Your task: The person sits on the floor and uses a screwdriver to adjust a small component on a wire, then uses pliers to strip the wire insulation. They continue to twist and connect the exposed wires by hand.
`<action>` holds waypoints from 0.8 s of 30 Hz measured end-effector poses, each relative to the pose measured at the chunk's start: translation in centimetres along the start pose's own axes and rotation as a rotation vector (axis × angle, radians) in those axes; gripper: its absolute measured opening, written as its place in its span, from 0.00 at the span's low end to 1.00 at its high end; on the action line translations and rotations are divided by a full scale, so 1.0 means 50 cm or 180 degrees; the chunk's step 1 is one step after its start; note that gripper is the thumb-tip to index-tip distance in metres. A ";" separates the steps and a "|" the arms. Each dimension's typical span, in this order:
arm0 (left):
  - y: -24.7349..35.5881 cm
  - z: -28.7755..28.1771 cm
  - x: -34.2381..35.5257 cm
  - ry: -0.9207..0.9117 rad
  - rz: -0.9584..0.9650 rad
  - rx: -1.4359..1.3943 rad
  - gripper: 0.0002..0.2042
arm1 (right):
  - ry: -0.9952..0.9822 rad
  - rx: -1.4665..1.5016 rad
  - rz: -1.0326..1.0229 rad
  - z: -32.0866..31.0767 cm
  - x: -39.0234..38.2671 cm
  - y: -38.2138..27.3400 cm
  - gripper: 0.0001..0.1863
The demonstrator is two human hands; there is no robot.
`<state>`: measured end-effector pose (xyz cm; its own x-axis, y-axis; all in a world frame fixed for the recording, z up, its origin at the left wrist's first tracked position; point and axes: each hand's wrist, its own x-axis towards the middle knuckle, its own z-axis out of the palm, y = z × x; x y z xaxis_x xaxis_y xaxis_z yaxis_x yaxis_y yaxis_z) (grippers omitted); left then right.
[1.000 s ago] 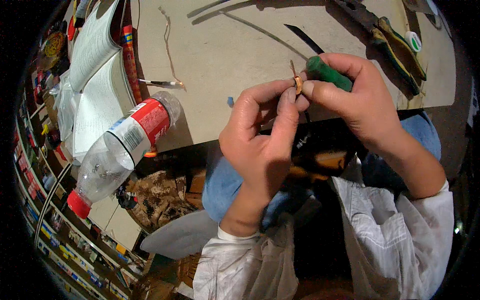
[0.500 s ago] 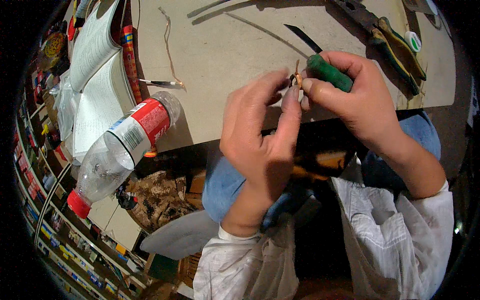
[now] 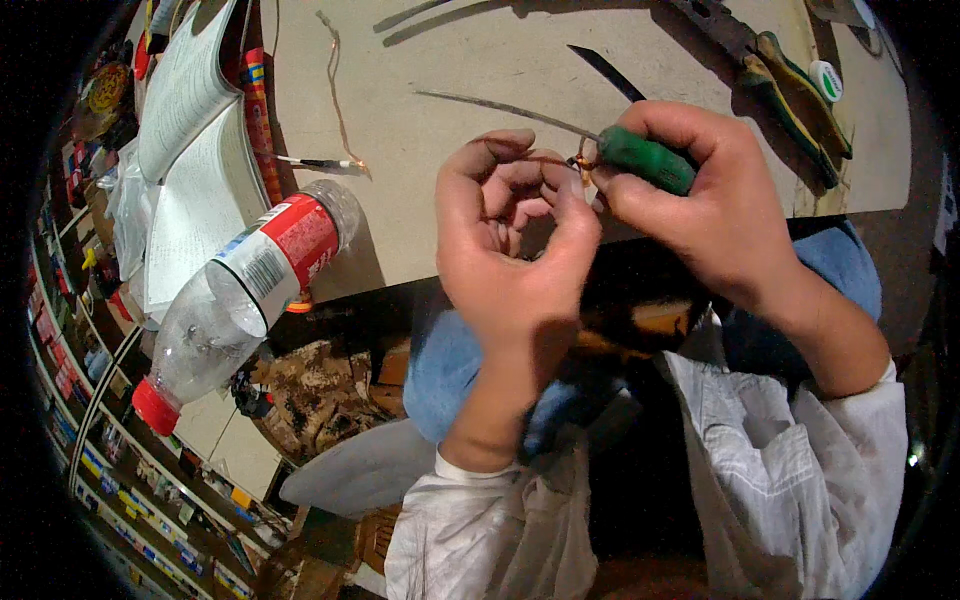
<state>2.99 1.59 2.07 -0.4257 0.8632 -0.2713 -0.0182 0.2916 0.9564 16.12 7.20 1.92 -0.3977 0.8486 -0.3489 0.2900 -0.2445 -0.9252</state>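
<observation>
My right hand (image 3: 715, 210) is closed round the green handle (image 3: 650, 160) of a tool, whose long thin metal shaft (image 3: 500, 108) points up-left over the worktop. Its thumb lies beside a small twisted copper wire piece (image 3: 585, 165). My left hand (image 3: 505, 235) has its fingers curled, with thumb and a fingertip at that copper piece, pinching it. Exactly which fingertips grip it is partly hidden. A black strip (image 3: 600, 68) lies on the worktop (image 3: 410, 180) just beyond my hands.
An open book (image 3: 195, 210), a plastic bottle with red cap (image 3: 230, 325) and a twisted wire (image 3: 340, 100) are at the left. Large pliers (image 3: 775, 95) and a white round lid (image 3: 826, 81) lie upper right. A shelved cabinet (image 3: 110, 480) is lower left.
The green-handled tool has turned, so its shaft now points further left and lower. My left fingers have curled differently around the copper piece; my right hand has shifted slightly.
</observation>
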 end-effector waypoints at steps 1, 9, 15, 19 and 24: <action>0.001 -0.003 0.001 -0.0038 -0.0050 -0.0061 0.16 | -0.0023 0.0083 0.0002 0.000 0.001 0.000 0.07; 0.019 -0.023 0.011 -0.0387 -0.0927 -0.0952 0.16 | -0.0303 0.0711 0.0260 -0.007 0.004 -0.004 0.05; 0.018 -0.028 0.011 -0.0501 -0.1097 -0.1237 0.15 | -0.0241 0.0573 0.0237 -0.006 0.005 -0.003 0.06; 0.016 -0.027 0.010 -0.0393 -0.1137 -0.1243 0.15 | -0.0260 0.0435 0.0195 -0.008 0.007 -0.008 0.07; 0.017 -0.028 0.008 -0.0367 -0.1043 -0.1176 0.15 | -0.0240 0.0429 0.0218 -0.006 0.010 -0.009 0.07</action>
<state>1.56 1.61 2.91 -0.2418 0.7968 -0.5538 -0.4620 0.4073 0.7878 16.07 7.88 2.22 -0.4466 0.7914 -0.4174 0.2014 -0.3656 -0.9087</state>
